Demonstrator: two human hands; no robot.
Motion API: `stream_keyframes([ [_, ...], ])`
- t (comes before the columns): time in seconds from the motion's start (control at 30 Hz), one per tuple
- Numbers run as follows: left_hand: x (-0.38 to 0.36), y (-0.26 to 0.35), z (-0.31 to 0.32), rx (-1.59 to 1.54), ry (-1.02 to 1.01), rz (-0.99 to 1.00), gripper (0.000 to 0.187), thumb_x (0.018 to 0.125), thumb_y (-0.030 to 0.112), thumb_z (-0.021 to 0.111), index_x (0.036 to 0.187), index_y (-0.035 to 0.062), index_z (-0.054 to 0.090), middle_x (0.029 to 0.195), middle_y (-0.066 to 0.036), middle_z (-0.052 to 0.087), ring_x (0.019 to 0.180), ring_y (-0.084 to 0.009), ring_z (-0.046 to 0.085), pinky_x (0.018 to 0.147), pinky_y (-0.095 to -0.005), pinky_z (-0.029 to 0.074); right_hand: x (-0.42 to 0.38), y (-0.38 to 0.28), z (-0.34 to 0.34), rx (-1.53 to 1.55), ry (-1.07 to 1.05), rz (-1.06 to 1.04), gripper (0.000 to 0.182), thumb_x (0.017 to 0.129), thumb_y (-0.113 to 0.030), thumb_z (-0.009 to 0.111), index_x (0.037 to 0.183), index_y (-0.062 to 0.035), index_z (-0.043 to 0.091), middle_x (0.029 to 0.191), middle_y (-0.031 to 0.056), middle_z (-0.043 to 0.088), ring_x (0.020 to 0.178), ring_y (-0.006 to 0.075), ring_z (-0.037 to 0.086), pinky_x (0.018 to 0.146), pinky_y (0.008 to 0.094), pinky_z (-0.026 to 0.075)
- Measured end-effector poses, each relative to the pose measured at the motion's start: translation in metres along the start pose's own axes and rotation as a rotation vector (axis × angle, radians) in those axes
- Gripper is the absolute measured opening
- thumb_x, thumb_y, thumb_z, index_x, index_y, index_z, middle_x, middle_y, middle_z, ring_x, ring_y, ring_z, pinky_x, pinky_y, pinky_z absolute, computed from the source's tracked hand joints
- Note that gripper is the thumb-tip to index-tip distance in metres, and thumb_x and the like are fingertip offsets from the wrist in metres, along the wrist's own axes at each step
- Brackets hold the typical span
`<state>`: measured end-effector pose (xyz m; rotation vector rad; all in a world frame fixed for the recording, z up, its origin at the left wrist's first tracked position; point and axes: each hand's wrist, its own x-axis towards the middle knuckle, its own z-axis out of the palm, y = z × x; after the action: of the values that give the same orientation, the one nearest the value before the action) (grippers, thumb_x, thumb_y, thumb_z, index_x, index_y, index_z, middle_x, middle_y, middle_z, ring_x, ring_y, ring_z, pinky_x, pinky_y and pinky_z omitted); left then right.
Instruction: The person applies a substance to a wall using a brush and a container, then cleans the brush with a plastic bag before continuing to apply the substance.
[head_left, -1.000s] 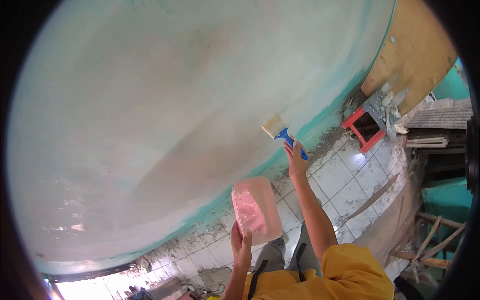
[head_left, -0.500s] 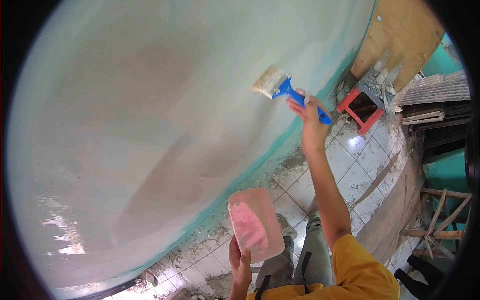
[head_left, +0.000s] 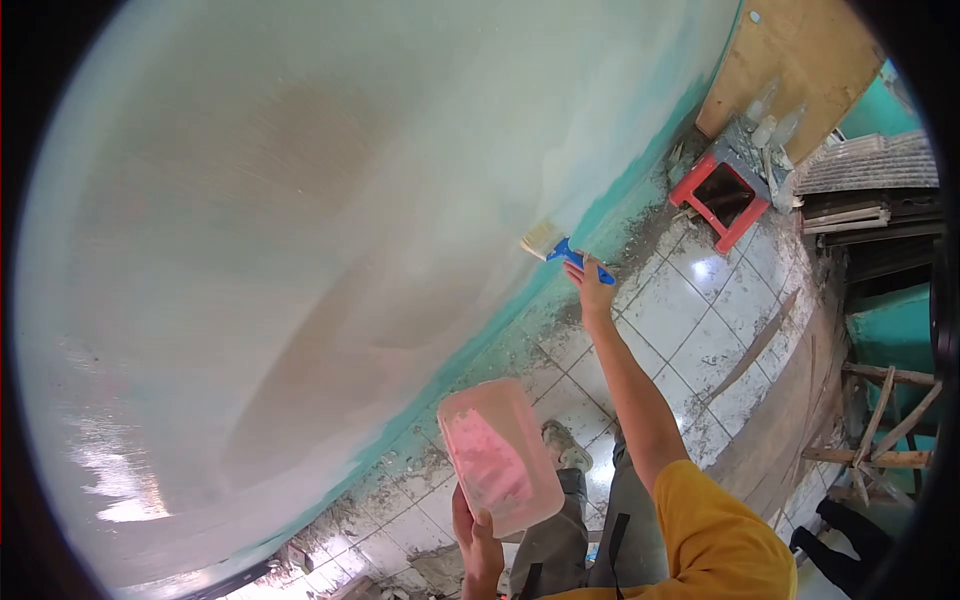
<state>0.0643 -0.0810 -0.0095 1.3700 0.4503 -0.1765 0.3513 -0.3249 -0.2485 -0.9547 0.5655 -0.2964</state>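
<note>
My right hand (head_left: 594,282) is closed around the blue handle of a wide paintbrush (head_left: 570,255). Its pale bristles point left and rest against or close to the lower part of a large, smooth grey-white curved surface (head_left: 350,200); exact contact is hard to tell. A teal band (head_left: 440,385) runs along that surface's bottom edge. Low in the view, my left hand (head_left: 480,545) grips a shallow pink plastic container (head_left: 545,480) by its near-left edge, thumb on the rim. Pink material and a greyish film show inside the container.
A red and grey stool (head_left: 725,245) with bottles on it stands at the upper right, beside a wooden board (head_left: 790,60). Stacked corrugated sheets (head_left: 870,175) and a wooden frame (head_left: 880,458) are along the right. Dirty white tiles (head_left: 660,300) cover the floor.
My right hand has brought the paintbrush down toward the lower edge of the curved surface. The pink container in my left hand has shifted slightly left.
</note>
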Motion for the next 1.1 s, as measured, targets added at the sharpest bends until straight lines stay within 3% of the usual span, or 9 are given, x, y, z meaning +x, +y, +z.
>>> stream_keyframes([
  [0.23,-0.001,-0.008,-0.001,-0.008,-0.011,0.03,0.094,0.089,0.057,0.063,0.147,-0.0097,0.028,0.142,-0.02,0.045,0.131,-0.0272,0.045,0.109,-0.0414,0.036,-0.058,-0.159,0.09,-0.01,-0.098,-0.204,0.039,0.103,-0.026,0.049,0.123,0.0068,0.06,0.113,0.0175,0.067,0.103,0.027,0.069,0.093,0.036,0.054],
  [0.37,0.0,-0.005,0.0,0.015,0.014,0.007,0.095,0.089,0.059,0.062,0.146,-0.0096,0.029,0.142,-0.02,0.045,0.131,-0.0272,0.046,0.109,-0.0419,0.036,-0.076,-0.178,0.097,0.212,-0.197,-0.342,0.043,0.104,-0.027,0.049,0.128,0.007,0.055,0.121,0.0177,0.064,0.108,0.0272,0.067,0.098,0.0371,0.052],
  [0.63,-0.003,-0.005,-0.005,0.034,0.081,-0.021,0.096,0.088,0.059,0.063,0.147,-0.0084,0.029,0.141,-0.02,0.045,0.13,-0.0274,0.045,0.109,-0.0422,0.037,-0.023,0.022,0.015,0.105,0.015,-0.001,0.041,0.103,-0.027,0.05,0.127,0.0061,0.056,0.118,0.0166,0.065,0.107,0.0258,0.066,0.097,0.0374,0.052],
  [0.77,-0.005,-0.016,-0.009,0.033,0.103,-0.023,0.091,0.089,0.056,0.062,0.146,-0.0084,0.03,0.141,-0.02,0.045,0.13,-0.0278,0.045,0.109,-0.0422,0.036,-0.006,0.057,-0.01,-0.057,0.117,0.091,0.036,0.102,-0.024,0.051,0.121,0.0049,0.06,0.111,0.016,0.067,0.101,0.0249,0.069,0.093,0.0371,0.054],
  [1.0,-0.004,-0.025,-0.011,-0.008,0.067,-0.021,0.088,0.091,0.053,0.061,0.146,-0.0082,0.03,0.141,-0.019,0.046,0.131,-0.0273,0.045,0.109,-0.0419,0.036,-0.063,-0.123,0.078,-0.003,-0.062,-0.145,0.035,0.102,-0.021,0.049,0.12,0.0071,0.06,0.112,0.0165,0.067,0.101,0.0249,0.069,0.09,0.0354,0.054],
  [1.1,-0.003,-0.024,-0.007,-0.031,0.074,-0.014,0.088,0.091,0.053,0.062,0.146,-0.0082,0.03,0.141,-0.019,0.045,0.131,-0.0273,0.045,0.109,-0.0418,0.036,-0.073,-0.148,0.085,0.125,-0.125,-0.278,0.039,0.102,-0.024,0.05,0.124,0.0079,0.058,0.114,0.016,0.066,0.104,0.0252,0.068,0.094,0.0349,0.052],
])
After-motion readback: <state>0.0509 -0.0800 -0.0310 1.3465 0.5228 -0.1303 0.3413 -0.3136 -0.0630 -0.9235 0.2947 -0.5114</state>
